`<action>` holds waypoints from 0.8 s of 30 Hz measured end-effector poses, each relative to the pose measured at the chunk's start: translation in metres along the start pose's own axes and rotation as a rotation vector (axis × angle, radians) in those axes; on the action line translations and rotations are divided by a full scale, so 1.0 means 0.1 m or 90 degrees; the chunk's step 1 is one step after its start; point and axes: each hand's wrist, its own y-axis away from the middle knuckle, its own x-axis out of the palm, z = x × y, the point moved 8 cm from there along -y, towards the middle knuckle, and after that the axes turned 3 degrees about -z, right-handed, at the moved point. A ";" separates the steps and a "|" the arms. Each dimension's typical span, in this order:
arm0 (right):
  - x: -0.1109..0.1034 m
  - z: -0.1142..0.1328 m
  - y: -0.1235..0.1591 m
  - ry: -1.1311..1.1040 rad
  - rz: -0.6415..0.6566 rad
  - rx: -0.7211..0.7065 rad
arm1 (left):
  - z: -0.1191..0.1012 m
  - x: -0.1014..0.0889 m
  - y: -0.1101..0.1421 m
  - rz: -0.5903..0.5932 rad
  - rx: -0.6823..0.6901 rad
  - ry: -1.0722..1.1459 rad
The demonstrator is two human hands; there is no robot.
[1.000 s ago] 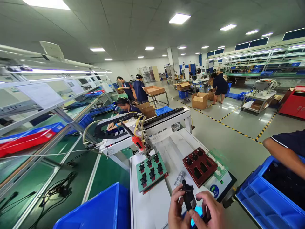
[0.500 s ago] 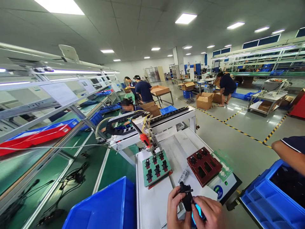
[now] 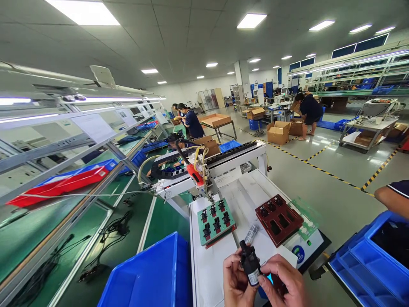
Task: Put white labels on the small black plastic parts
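Low in the view, a small black pump (image 3: 249,261) with a nozzle on top and a white label is held between my two hands. My left hand (image 3: 234,279) wraps its fingers around one side of it. From the other side, the thumb and fingers of my right hand (image 3: 283,279) pinch it near the label. Beyond my hands, a green fixture plate (image 3: 211,225) carries several black parts in two rows. To its right lies a dark red fixture (image 3: 277,219) with black parts in its far row and open slots in the near row.
A gantry machine (image 3: 234,155) with a red screwdriver head (image 3: 194,174) spans the white worktop (image 3: 207,264). A blue bin (image 3: 147,273) stands left, and stacked blue bins (image 3: 361,264) right, beside a co-worker's arm (image 3: 391,200). Other people work farther back.
The pump has been turned in my hands, so its white label now faces me. My view has shifted slightly left. The screwdriver head has moved a little on its gantry.
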 end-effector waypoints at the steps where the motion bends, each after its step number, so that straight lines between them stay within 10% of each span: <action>1: -0.01 0.05 -0.01 0.009 -0.004 -0.028 | 0.00 -0.02 0.01 -0.011 0.007 -0.001; 11: -0.07 0.42 -0.17 0.108 -0.047 -0.162 | 0.00 -0.19 0.03 -0.076 0.078 -0.050; 24: -0.04 0.24 -0.01 0.028 -0.014 -0.136 | -0.12 -0.06 0.11 -0.074 0.110 -0.017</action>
